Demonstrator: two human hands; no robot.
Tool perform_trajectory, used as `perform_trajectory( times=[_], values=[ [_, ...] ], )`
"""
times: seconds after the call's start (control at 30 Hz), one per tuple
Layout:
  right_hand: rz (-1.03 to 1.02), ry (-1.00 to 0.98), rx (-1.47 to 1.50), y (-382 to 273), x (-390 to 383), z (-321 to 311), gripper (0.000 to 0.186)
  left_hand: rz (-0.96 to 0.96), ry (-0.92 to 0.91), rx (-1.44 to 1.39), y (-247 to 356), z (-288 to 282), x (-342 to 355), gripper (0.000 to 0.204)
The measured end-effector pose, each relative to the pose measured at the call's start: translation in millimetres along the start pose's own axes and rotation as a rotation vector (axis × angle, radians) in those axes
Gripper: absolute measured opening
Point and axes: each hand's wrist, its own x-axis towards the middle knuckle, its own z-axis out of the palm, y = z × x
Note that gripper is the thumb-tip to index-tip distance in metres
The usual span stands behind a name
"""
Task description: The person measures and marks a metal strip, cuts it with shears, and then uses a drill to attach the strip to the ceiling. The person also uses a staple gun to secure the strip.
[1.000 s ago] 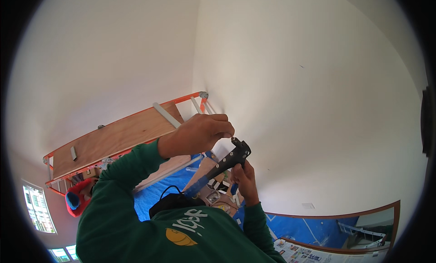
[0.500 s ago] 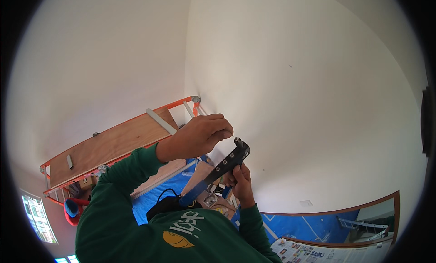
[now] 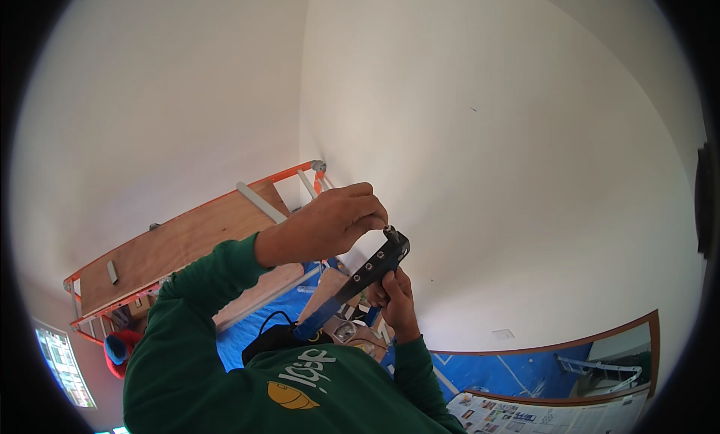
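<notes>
My right hand (image 3: 397,305) is closed around a hand riveter (image 3: 365,273) with a black head and blue handles, held tilted in front of my chest. Its nose points up, and small round nosepieces are set along its body. Just at the nose tip, my left hand (image 3: 326,222) is closed in a pinch, thumb against fingers. Whatever sits between those fingertips is too small and hidden to name. Part of the right fingers lies behind the tool.
An orange scaffold with a plywood deck (image 3: 191,235) stands along the left wall. Blue sheeting (image 3: 251,325) and scattered items cover the floor below. At lower right are a brown-framed mirror (image 3: 657,344) and newspaper (image 3: 540,419). White walls (image 3: 510,209) meet in a corner ahead.
My left fingertips have come in to the riveter's nose, closing a small gap. The right hand keeps its grip, and the whole view has shifted slightly.
</notes>
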Motion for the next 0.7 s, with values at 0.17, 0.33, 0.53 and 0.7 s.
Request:
perform_trajectory(
  times=[0.17, 0.33, 0.53, 0.7],
  values=[
    [-0.008, -0.009, 0.012, 0, 2, 1, 0.042, 0.002, -0.036, 0.024, 6, -5, 3, 0.01],
    [-0.009, 0.004, -0.007, 3, 1, -2, 0.043, 0.007, -0.07, 0.075, 7, -4, 7, 0.01],
    [-0.003, 0.08, -0.067, -2, 1, -1, 0.044, 0.041, -0.101, 0.137, 4, -4, 12, 0.008],
    [-0.095, 0.249, -0.477, -24, -5, -6, 0.043, 0.051, -0.165, 0.298, 6, -3, 18, 0.009]
  ],
)
